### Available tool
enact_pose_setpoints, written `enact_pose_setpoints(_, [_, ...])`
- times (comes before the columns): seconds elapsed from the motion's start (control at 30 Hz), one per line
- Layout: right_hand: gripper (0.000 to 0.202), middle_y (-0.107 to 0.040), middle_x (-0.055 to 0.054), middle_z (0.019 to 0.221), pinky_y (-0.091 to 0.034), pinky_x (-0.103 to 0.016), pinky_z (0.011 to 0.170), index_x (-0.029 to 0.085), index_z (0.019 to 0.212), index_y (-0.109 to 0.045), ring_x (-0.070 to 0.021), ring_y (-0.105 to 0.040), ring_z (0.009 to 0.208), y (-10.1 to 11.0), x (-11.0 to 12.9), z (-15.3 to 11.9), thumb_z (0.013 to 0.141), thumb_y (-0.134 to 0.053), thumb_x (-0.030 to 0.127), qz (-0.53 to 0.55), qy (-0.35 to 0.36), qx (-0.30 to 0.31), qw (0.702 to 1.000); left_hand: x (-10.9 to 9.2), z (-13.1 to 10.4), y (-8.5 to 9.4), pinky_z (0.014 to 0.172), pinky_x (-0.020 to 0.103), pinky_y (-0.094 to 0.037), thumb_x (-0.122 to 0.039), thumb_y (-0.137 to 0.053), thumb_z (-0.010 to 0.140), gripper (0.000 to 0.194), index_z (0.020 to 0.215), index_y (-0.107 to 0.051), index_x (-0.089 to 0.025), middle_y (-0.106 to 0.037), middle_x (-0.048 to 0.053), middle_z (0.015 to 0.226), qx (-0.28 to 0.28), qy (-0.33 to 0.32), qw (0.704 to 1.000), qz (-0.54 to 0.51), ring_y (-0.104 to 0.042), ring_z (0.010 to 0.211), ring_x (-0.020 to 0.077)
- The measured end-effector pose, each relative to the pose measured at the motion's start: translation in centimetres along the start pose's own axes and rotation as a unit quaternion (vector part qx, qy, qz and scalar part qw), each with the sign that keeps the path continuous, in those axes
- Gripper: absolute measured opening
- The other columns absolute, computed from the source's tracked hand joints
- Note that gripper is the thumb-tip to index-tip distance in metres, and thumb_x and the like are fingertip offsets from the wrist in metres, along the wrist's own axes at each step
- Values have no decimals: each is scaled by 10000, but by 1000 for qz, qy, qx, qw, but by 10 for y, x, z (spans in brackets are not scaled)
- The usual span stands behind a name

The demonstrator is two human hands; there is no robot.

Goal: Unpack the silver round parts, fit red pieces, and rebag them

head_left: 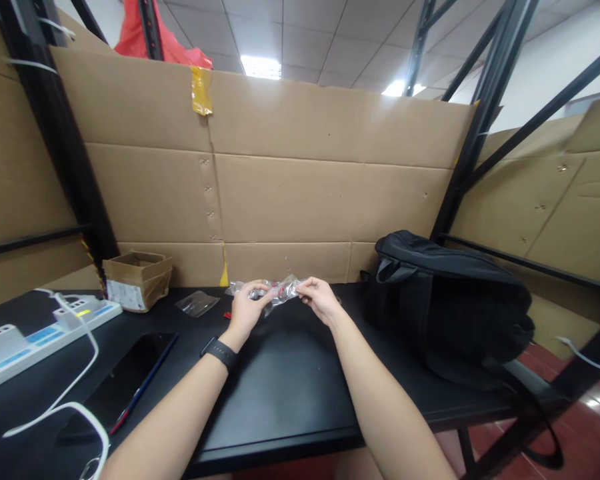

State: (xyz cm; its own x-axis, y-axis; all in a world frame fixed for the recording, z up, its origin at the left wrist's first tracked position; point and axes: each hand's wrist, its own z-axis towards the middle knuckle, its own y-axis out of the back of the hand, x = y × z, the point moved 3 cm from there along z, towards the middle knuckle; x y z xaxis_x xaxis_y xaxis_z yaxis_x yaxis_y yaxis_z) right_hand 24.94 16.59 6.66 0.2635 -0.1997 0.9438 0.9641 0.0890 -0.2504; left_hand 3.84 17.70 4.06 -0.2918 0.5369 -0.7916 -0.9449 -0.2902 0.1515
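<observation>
A crinkled clear plastic bag (286,291) is stretched between my two hands, just above the far part of the black table. Small red bits show through the plastic; what they are I cannot make out. My left hand (249,308), with a dark watch on its wrist, has its fingers wrapped round the bag's left part. At the bag's right end, my right hand (321,298) pinches the plastic between thumb and fingers. A small red piece (227,315) lies on the table beside my left hand. Left of it rests another flat clear plastic bag (197,303).
An open cardboard box (137,280) stands at the back left. Nearer are a white power strip (45,337) with white cables and a dark phone or tablet (135,373). On the right sits a black backpack (445,307). Cardboard panels (290,180) wall the back.
</observation>
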Motion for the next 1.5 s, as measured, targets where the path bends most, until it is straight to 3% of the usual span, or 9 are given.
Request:
enact_pose_setpoints(0.2, [245,-701,-21,704,-426,-216,551,178,650,-576,-134,-631,658,4,-4,1,590,-799,260,-65,-21,-26,997,8,-8,-9,907,390,-461,-532,-761,688,338,810,-719,-220,-753,58,935,114,83,985,101,-672,940,276])
enact_pose_setpoints(0.33, [177,-692,-35,651,-438,-230,538,172,610,-599,-157,-640,637,9,-4,2,629,-755,254,-204,-31,-24,978,0,-16,-10,955,485,-418,-493,-773,691,299,887,-740,-269,-751,60,1043,195,75,955,212,-627,1089,349])
enact_pose_setpoints(0.47, [148,-678,-23,630,-431,-238,548,176,595,-598,-152,-609,608,14,0,3,656,-714,245,-310,58,1,949,-8,-22,-14,1019,532,-360,-407,-720,764,408,1169,-701,-364,-703,52,1241,276,4,936,219,-552,1237,360])
enact_pose_setpoints(0.57, [120,-667,2,641,-428,-236,589,193,599,-565,-145,-598,620,15,7,1,661,-667,208,-395,137,22,908,-8,-25,-18,1041,535,-346,-368,-735,743,457,1199,-694,-361,-702,54,1245,315,-15,927,204,-555,1228,364])
enact_pose_setpoints(0.73, [125,-644,15,607,-397,-238,580,215,597,-524,-144,-571,590,17,15,-2,663,-629,200,-467,173,-45,866,-4,-27,-21,1033,539,-367,-380,-757,714,523,1227,-666,-343,-684,64,1266,315,-13,926,208,-546,1236,371])
enact_pose_setpoints(0.97, [164,-696,24,657,-447,-248,618,237,821,-620,-165,-631,610,18,17,-1,672,-608,170,-423,169,-45,889,-2,-28,-21,1044,550,-360,-413,-741,716,598,1291,-609,-317,-684,83,1253,310,1,928,207,-536,1245,370])
enact_pose_setpoints(1.17, [210,-729,2,745,-472,-275,679,245,902,-675,-172,-633,637,19,20,-1,729,-574,185,-436,178,-45,881,2,-27,-22,1040,550,-365,-414,-750,701,600,1282,-626,-328,-681,79,1264,305,-4,931,200,-531,1247,384])
enact_pose_setpoints(1.37, [168,-727,-26,785,-483,-298,719,240,914,-664,-203,-650,704,30,28,-1,777,-567,243,-414,203,-176,870,0,-28,-20,1037,543,-377,-401,-754,703,512,1205,-679,-327,-686,74,1250,307,-9,931,198,-533,1243,387])
enact_pose_setpoints(1.5, [198,-713,-53,800,-494,-297,686,213,963,-617,-213,-662,729,34,32,0,786,-594,299,-294,215,-215,906,-5,-27,-20,1047,513,-397,-437,-747,732,540,1242,-641,-294,-695,87,1233,283,12,948,143,-569,1229,352])
